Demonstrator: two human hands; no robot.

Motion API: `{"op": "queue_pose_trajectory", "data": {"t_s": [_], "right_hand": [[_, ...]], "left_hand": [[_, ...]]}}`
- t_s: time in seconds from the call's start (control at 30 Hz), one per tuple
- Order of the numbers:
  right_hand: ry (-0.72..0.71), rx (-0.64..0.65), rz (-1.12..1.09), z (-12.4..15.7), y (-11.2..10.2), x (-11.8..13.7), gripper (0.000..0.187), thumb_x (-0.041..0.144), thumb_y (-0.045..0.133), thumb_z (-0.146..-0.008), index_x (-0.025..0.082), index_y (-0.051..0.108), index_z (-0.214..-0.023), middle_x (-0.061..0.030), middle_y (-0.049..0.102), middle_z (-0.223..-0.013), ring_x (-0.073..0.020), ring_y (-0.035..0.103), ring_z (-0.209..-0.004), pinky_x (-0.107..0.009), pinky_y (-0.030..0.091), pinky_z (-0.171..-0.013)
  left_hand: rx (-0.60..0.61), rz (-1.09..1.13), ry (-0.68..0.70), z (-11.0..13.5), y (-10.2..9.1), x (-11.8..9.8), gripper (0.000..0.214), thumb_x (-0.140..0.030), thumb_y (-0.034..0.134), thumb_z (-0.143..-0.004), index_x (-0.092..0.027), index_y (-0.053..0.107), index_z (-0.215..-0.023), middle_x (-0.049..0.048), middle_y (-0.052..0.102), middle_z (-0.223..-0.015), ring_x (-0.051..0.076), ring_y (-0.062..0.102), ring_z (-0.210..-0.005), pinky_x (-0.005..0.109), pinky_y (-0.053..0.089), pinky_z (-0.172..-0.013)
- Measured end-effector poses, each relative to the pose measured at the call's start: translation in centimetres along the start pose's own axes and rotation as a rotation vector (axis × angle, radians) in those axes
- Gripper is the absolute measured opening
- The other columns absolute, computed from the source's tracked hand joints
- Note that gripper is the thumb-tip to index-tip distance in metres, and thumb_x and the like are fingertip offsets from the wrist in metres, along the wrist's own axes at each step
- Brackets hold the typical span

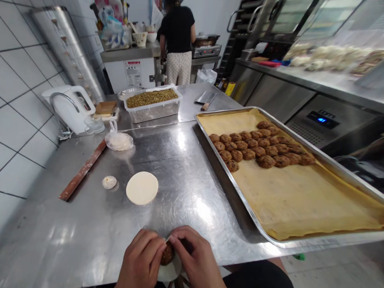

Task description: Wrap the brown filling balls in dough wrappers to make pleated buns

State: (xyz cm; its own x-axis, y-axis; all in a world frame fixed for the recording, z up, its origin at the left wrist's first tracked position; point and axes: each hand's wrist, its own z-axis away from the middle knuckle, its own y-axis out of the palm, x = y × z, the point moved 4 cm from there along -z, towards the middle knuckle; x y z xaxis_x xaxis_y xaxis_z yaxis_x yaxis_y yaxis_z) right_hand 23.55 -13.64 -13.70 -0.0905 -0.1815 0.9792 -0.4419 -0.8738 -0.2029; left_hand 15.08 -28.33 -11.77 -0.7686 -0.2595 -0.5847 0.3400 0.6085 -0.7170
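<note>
At the front edge of the steel table, my left hand (144, 257) and my right hand (192, 249) pinch the rim of a pale dough wrapper (170, 272). A brown ball of filling (167, 254) sits in the wrapper between them, partly covered by my fingers. Beyond my hands lies a flat round dough wrapper (142, 188). To its left is a small pleated dough bun (109, 182). A large tray (274, 242) lined with yellowish paper stands at the right, with rows of brown filling balls (253, 143) on it.
A wooden rolling pin (83, 169) and a bag of dough (119, 141) lie at left. Behind them stand a white kettle (67, 106) and a plastic tub of greenish-brown crumbs (153, 113). A cleaver (205, 100) rests near the tray. Another person (178, 35) stands at the back by the stove.
</note>
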Motion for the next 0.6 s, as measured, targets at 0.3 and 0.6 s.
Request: {"op": "queue_pose_trajectory", "data": {"t_s": [0.3,0.6], "right_hand": [[-0.083,0.001,0.023,0.8,0.0,-0.5,0.019,0.030,0.058,-0.104,0.024,0.076,-0.099,-0.0080,0.074,-0.105,-0.0232,0.071,-0.099,-0.035,0.057,-0.089],[-0.160,0.052,0.008,1.5,0.5,-0.4,0.024,0.028,0.052,-0.107,0.025,0.074,-0.114,-0.0098,0.072,-0.117,-0.0233,0.069,-0.108,-0.036,0.057,-0.095]], "left_hand": [[0.054,-0.032,0.007,0.0,0.1,-0.1,0.023,-0.013,0.047,-0.104,-0.022,0.068,-0.103,0.0038,0.067,-0.093,0.017,0.065,-0.086,0.032,0.055,-0.077],[0.122,-0.069,0.036,0.0,0.2,-0.3,0.026,-0.013,0.047,-0.105,-0.023,0.065,-0.122,0.0037,0.067,-0.095,0.017,0.064,-0.085,0.030,0.055,-0.076]]}}
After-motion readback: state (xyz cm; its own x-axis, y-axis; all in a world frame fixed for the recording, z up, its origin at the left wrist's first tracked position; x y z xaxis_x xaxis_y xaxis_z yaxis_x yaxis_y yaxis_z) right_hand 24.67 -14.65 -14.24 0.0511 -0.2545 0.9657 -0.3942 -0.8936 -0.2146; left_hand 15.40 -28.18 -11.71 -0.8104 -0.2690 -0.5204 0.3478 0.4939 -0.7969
